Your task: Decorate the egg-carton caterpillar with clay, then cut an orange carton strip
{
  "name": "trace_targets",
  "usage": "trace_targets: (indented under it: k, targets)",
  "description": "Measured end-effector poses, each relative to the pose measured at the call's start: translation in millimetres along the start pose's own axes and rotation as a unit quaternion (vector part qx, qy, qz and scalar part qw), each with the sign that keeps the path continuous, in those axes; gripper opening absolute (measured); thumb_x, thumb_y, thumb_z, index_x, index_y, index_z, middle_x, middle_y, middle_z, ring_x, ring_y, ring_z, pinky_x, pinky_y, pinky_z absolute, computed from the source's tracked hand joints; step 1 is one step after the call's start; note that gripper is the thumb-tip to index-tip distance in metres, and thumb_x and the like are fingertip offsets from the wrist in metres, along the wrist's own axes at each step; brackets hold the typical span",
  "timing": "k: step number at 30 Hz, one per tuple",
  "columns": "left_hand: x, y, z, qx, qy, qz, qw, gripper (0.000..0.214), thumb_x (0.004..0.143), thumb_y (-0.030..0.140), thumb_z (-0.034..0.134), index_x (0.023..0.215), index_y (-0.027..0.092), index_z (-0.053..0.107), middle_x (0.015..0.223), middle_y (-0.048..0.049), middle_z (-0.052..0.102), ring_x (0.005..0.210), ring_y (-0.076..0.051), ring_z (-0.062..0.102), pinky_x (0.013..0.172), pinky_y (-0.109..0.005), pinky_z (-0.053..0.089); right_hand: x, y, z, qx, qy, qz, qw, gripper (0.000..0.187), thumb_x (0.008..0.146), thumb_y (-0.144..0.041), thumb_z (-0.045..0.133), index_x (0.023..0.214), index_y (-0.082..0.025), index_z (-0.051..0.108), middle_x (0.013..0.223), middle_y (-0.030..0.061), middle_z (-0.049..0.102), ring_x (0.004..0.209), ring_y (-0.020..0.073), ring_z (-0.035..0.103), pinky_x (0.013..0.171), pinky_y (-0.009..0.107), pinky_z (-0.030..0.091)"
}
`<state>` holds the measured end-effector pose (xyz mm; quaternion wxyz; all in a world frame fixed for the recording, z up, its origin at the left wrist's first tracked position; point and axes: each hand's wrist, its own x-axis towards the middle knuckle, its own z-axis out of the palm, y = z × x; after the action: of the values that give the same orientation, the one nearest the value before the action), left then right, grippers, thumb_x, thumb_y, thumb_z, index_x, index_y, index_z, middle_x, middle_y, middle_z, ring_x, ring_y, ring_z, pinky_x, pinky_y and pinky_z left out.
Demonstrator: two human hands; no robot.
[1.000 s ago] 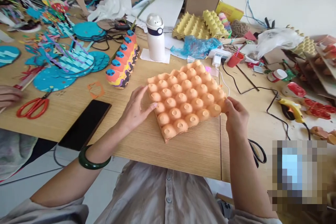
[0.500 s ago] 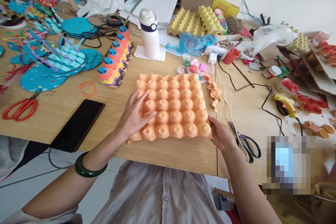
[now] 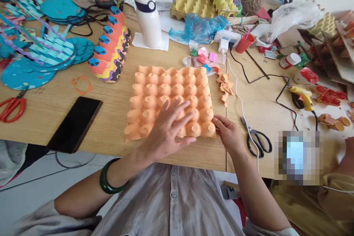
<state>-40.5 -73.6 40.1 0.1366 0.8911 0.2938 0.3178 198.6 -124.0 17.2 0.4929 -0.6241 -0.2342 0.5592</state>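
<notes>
An orange egg tray (image 3: 166, 92) lies upside down on the table in front of me, its rounded cups facing up. My left hand (image 3: 170, 129) is over the tray's front middle, fingers spread; whether the fingertips touch the cups I cannot tell. At the front right corner, my right hand (image 3: 226, 131) pinches the tray's edge between thumb and fingers. Torn orange pieces (image 3: 226, 87) lie just right of the tray. Black-handled scissors (image 3: 258, 140) rest right of my right hand.
A dark phone (image 3: 75, 124) and red-handled scissors (image 3: 12, 108) lie at left. Behind stand a painted egg-carton strip (image 3: 110, 48) and a white bottle (image 3: 148, 18). A yellow glue gun (image 3: 301, 97) with its black cord lies at right; a white cable (image 3: 240, 99) crosses the table.
My left hand has moved right, from the tray's left side to over its front middle. My right hand stays at the right corner. The whole view has shifted slightly.
</notes>
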Motion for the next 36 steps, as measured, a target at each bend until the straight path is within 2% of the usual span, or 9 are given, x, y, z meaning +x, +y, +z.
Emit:
trace_targets:
  k: [3, 6, 9, 12, 17, 22, 29, 36]
  targets:
    - [4, 16, 15.8, 0.018, -0.044, 0.03, 0.998, 0.072, 0.089, 0.038, 0.076, 0.151, 0.017, 0.045, 0.15, -0.0194, 0.054, 0.144, -0.036, 0.048, 0.123, -0.061, 0.037, -4, 1, 2, -0.028, -0.004, -0.02, 0.999, 0.031, 0.074, -0.046, 0.084, 0.094, -0.022, 0.081, 0.092, 0.003, 0.08, 0.079, 0.0187, 0.072, 0.069, 0.03, 0.059]
    - [6, 19, 22.8, 0.064, -0.071, 0.031, 0.995, 0.066, 0.089, 0.029, 0.076, 0.147, 0.011, 0.049, 0.142, -0.02, 0.06, 0.135, -0.036, 0.054, 0.116, -0.056, 0.047, -9, 0, 2, -0.033, -0.012, -0.031, 0.999, 0.031, 0.076, -0.045, 0.083, 0.098, -0.024, 0.082, 0.097, 0.0028, 0.079, 0.082, 0.0177, 0.072, 0.071, 0.029, 0.059]
    - [6, 16, 21.9, 0.074, -0.058, 0.051, 0.994, 0.049, 0.093, 0.024, 0.07, 0.14, 0.015, 0.057, 0.13, -0.0153, 0.067, 0.133, -0.035, 0.056, 0.113, -0.054, 0.05, -13, -1, 1, -0.006, -0.034, -0.024, 0.999, 0.032, 0.077, -0.047, 0.082, 0.101, -0.026, 0.082, 0.099, 0.0025, 0.079, 0.087, 0.0182, 0.072, 0.073, 0.029, 0.061]
    - [6, 13, 20.1, 0.068, -0.039, 0.079, 0.994, 0.037, 0.095, 0.022, 0.066, 0.132, 0.018, 0.062, 0.119, -0.0114, 0.071, 0.133, -0.034, 0.057, 0.112, -0.052, 0.052, -18, -1, 0, 0.021, -0.059, -0.003, 0.998, 0.035, 0.079, -0.051, 0.08, 0.102, -0.025, 0.08, 0.091, 0.003, 0.077, 0.081, 0.0185, 0.072, 0.065, 0.028, 0.061]
    - [9, 9, 24.2, 0.088, -0.009, 0.105, 0.991, 0.025, 0.096, 0.017, 0.062, 0.121, 0.014, 0.064, 0.111, -0.0109, 0.073, 0.113, -0.026, 0.068, 0.111, -0.048, 0.054, -27, 0, -6, 0.012, -0.103, 0.038, 0.994, 0.04, 0.084, -0.057, 0.075, 0.09, -0.018, 0.076, 0.079, 0.0057, 0.073, 0.068, 0.018, 0.069, 0.055, 0.031, 0.064]
    - [12, 7, 28.3, 0.071, -0.01, 0.089, 0.993, 0.028, 0.096, 0.017, 0.061, 0.124, 0.018, 0.063, 0.112, -0.009, 0.072, 0.111, -0.025, 0.07, 0.112, -0.05, 0.054, -36, 1, -12, -0.018, -0.159, 0.049, 0.986, 0.038, 0.088, -0.053, 0.073, 0.083, -0.016, 0.074, 0.081, 0.0071, 0.072, 0.065, 0.0155, 0.068, 0.054, 0.027, 0.063]
    - [14, 7, 23.7, 0.056, -0.003, 0.067, 0.996, 0.033, 0.095, 0.02, 0.064, 0.128, 0.021, 0.062, 0.115, -0.0091, 0.071, 0.114, -0.026, 0.068, 0.113, -0.051, 0.052, -32, 3, -16, 0.044, -0.195, 0.03, 0.979, 0.028, 0.089, -0.045, 0.076, 0.084, -0.018, 0.073, 0.073, 0.0011, 0.069, 0.05, 0.0097, 0.061, 0.046, 0.023, 0.057]
    - [22, 10, 15.0, 0.051, 0.044, 0.069, 0.995, 0.033, 0.093, 0.021, 0.067, 0.126, 0.02, 0.063, 0.109, -0.0083, 0.071, 0.103, -0.024, 0.069, 0.105, -0.047, 0.057, -27, 4, -16, 0.034, -0.216, -0.041, 0.975, 0.025, 0.093, -0.045, 0.071, 0.092, -0.019, 0.074, 0.072, 0.0011, 0.072, 0.045, 0.0111, 0.063, 0.042, 0.023, 0.055]
